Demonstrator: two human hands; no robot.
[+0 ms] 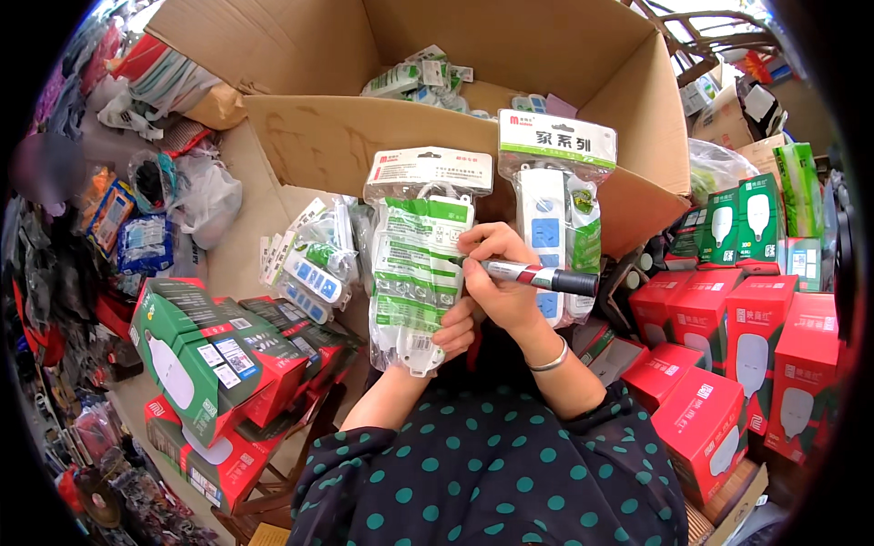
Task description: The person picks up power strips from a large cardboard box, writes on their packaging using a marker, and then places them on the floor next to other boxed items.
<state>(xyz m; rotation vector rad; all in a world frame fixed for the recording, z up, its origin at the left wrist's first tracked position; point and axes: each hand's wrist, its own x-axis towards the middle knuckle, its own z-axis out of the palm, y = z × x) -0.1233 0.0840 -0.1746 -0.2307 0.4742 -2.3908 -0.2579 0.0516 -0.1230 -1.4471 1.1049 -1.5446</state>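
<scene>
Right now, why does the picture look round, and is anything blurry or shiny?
Head view: the fisheye lens leaves dark corners and bends straight edges; head view: a smudgy blur sits far left, while the marker looks fairly crisp; head view: plastic on the green-and-white pack shows pale glints, and light washes out the top right edge.

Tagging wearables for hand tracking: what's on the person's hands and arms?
No gloves on the left hand or right hand. A slim, silver-coloured bangle circles the right wrist. Dark sleeves with teal-green polka dots leave part of each forearm bare.
</scene>
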